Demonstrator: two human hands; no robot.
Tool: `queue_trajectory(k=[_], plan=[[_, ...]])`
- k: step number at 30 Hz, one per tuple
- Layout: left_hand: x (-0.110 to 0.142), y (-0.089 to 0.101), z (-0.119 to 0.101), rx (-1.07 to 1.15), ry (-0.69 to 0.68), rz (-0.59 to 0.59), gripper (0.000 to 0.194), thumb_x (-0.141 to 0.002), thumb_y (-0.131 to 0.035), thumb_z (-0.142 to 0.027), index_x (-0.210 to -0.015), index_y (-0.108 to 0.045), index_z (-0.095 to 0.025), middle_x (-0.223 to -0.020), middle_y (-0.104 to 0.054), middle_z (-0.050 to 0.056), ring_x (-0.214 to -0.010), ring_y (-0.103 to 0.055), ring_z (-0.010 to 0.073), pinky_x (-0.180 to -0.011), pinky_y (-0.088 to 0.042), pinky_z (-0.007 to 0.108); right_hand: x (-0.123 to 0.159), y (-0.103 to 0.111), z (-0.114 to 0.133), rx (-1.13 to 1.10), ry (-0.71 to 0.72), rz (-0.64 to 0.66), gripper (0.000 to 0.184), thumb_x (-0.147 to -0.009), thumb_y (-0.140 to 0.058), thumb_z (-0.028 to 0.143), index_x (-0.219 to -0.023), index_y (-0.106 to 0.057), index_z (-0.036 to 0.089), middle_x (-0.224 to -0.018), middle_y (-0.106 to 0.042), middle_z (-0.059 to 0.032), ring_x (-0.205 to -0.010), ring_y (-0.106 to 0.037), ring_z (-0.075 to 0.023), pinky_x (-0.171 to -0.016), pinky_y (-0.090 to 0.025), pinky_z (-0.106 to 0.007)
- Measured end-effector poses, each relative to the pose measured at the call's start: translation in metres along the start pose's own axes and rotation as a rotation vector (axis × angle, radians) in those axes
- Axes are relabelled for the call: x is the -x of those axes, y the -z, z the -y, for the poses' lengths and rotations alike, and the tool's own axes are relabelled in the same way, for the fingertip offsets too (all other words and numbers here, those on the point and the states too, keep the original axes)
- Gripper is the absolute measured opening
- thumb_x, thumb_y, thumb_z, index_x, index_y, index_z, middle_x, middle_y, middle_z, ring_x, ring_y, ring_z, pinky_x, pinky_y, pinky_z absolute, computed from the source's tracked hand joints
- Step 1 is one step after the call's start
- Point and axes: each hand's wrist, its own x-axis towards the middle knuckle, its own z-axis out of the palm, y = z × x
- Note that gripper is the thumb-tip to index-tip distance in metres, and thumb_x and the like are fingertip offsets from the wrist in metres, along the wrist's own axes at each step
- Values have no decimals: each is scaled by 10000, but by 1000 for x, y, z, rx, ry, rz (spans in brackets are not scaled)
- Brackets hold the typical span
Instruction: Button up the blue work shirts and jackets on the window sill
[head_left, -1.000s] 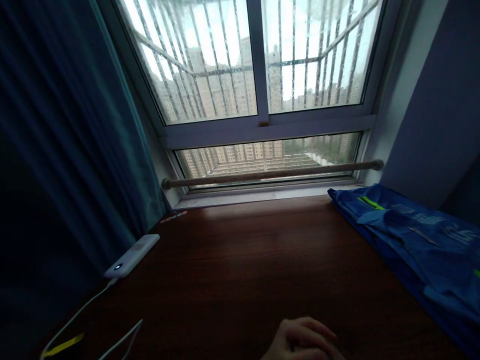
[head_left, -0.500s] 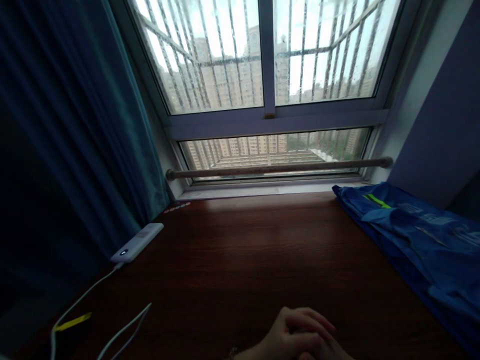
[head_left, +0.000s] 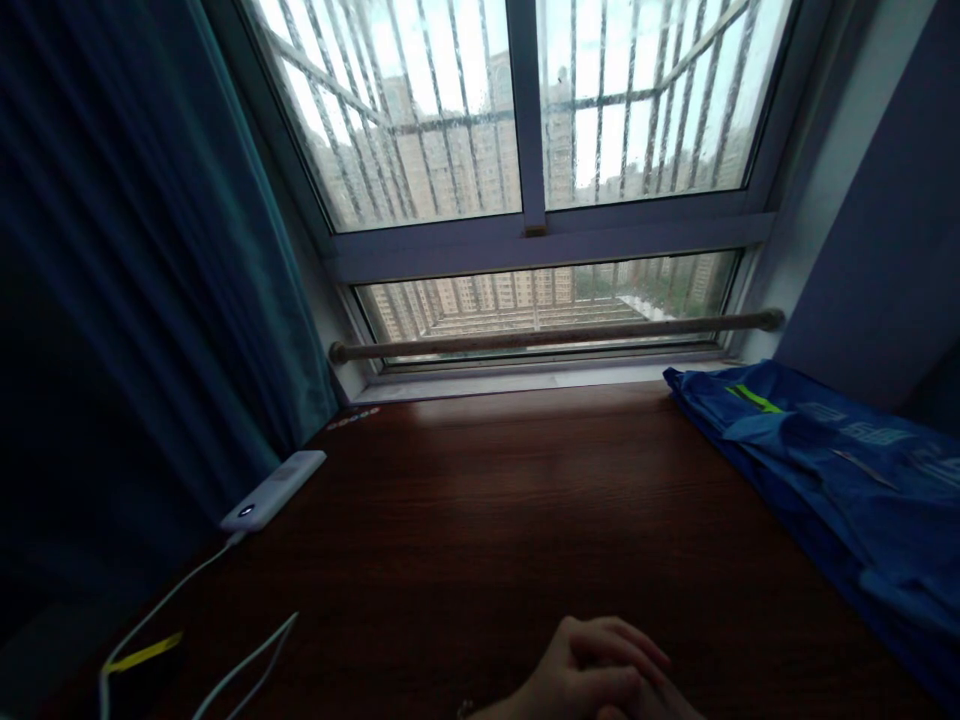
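Observation:
At the bottom edge of the head view, my left hand [head_left: 574, 665] reaches in from the left, a bracelet [head_left: 465, 708] on its wrist. Its fingers are folded over my right hand [head_left: 666, 700], which comes in from the right. The two hands are clasped together above or on the dark brown wooden table [head_left: 525, 510]. Most of the right hand's fingers are hidden under the left hand, and the lower part of both hands is cut off by the frame.
A white power bank [head_left: 276, 490] with a white cable [head_left: 172, 592] lies at left by a blue curtain [head_left: 247, 300]. Near it is a yellow strip [head_left: 146, 652]. Folded blue fabric [head_left: 840, 500] covers the right side. A rail [head_left: 555, 338] crosses the window behind.
The whole view has tilted very slightly. My hands stay clasped in the same place, and nothing on the table has moved.

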Motion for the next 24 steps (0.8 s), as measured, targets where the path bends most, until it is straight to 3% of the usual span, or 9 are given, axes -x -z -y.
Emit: queue_trajectory(k=[5,10,17,24], plan=[[0,-1,-3,8,8,0,200,-723,-570,-280,-852,-699,-198,-980,-639,68,-930,-562,223,-841,-411,355,0,-2,-1,-41,-37,26,542,-804,-260,598,-1033,-606,249,-892,-665,-60,-811,-624,-183,-642,-525,-246],[0,-1,-2,33,7,-13,208,-717,-579,-283,-857,-698,-185,-980,-639,75,-929,-564,225,-833,-415,354,3,-1,-1,-38,-33,52,529,-819,-269,560,-1059,-601,224,-978,-645,-81,-902,-601,-201,-712,-513,-266],[0,-1,0,15,-7,-20,199,-714,-582,-270,-853,-699,-189,-965,-645,71,-908,-573,219,-817,-422,342,12,-23,-17,-30,-72,17,532,-800,-295,583,-1041,-608,226,-928,-652,-94,-835,-607,-213,-663,-520,-277],[0,-1,6,72,-29,-16,201,-720,-558,-206,-859,-697,-168,-966,-640,84,-901,-572,223,-804,-419,342,6,-1,-3,-51,-95,44,492,-801,-337,568,-1091,-570,246,-1011,-628,-64,-936,-576,-191,-749,-501,-256]])
